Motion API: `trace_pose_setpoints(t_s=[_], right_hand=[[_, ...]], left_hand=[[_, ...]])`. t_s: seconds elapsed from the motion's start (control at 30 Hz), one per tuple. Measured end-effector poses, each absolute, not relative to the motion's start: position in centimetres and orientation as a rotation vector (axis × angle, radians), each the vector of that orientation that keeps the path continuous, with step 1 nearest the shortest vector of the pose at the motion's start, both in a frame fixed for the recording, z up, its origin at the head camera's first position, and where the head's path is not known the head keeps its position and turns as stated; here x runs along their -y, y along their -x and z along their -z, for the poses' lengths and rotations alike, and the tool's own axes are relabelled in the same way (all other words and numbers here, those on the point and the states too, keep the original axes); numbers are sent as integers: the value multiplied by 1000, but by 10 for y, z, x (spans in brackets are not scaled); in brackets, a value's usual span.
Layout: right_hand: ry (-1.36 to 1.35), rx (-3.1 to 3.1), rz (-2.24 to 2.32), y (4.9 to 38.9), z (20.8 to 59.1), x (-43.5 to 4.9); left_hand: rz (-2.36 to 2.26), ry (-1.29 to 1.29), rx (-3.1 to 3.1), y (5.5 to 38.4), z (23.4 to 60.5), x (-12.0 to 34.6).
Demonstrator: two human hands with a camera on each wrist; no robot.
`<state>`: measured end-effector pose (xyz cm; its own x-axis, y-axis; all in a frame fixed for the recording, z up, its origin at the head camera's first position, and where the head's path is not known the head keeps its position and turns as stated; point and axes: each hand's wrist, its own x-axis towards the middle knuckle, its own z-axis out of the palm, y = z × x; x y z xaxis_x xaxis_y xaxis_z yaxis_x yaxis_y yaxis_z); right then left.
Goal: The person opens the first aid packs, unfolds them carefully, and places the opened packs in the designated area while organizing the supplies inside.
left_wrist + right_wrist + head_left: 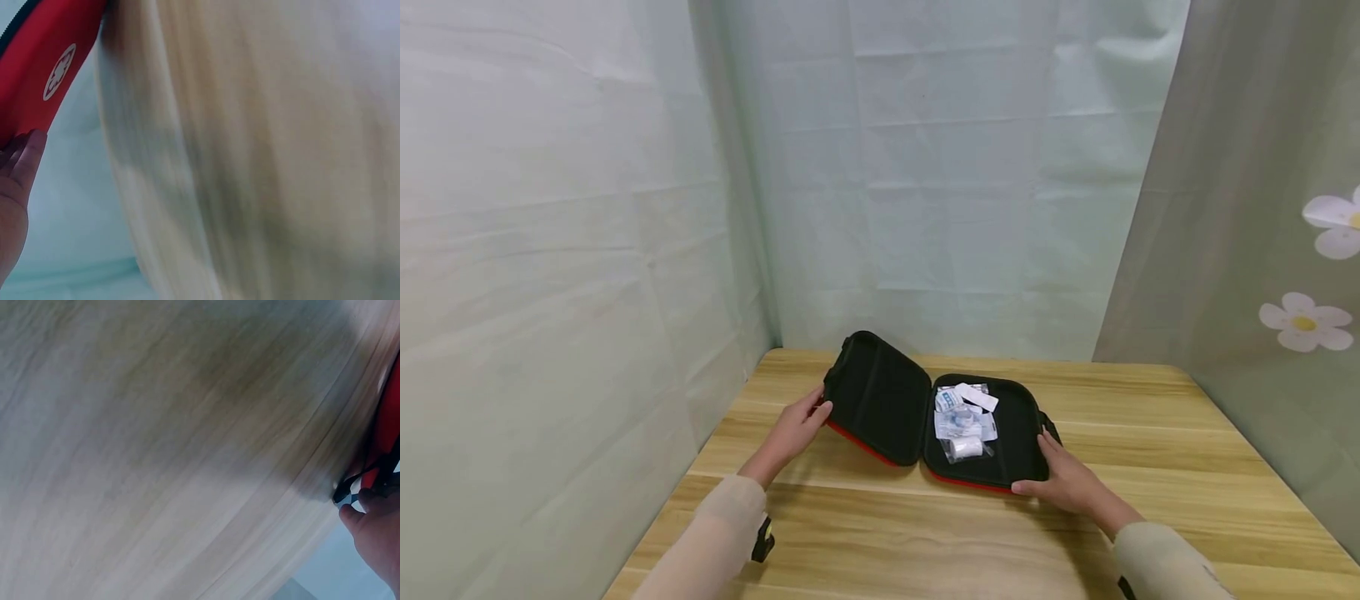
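Note:
A first-aid case, red outside with black lining, lies spread on the table in the head view. Its left half (pixel 880 400) is tilted up, and its right half (pixel 1018 433) lies flat. My left hand (pixel 793 429) grips the raised half's outer edge, thumb inside and fingers behind; the left wrist view shows the red shell (pixel 37 81) with a white emblem. At the right half's near corner my right hand (pixel 1067 479) holds the rim, close to the black handle (pixel 1049 427). Clear packets (pixel 958 423) and a white bandage roll (pixel 966 447) lie in the flat half.
The wooden table (pixel 880 537) extends around the case. Pale curtains (pixel 955 183) hang behind it and on the left; a curtain with white flowers (pixel 1303 323) hangs on the right.

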<state>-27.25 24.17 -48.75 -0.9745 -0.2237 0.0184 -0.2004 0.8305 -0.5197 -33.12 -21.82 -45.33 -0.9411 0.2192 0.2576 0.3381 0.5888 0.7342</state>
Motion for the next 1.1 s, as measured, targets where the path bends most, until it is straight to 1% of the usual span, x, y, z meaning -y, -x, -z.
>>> trace_pose_setpoints(t_s=[0.47, 0.7, 1.1], right_hand=[[347, -2927, 831, 272, 488, -256], [348, -2901, 858, 268, 487, -263], [400, -2908, 862, 257, 489, -279]], left_hand=[[1210, 461, 2731, 317, 479, 232], [1306, 413, 2776, 306, 491, 234], [1221, 444, 2866, 285, 501, 233]])
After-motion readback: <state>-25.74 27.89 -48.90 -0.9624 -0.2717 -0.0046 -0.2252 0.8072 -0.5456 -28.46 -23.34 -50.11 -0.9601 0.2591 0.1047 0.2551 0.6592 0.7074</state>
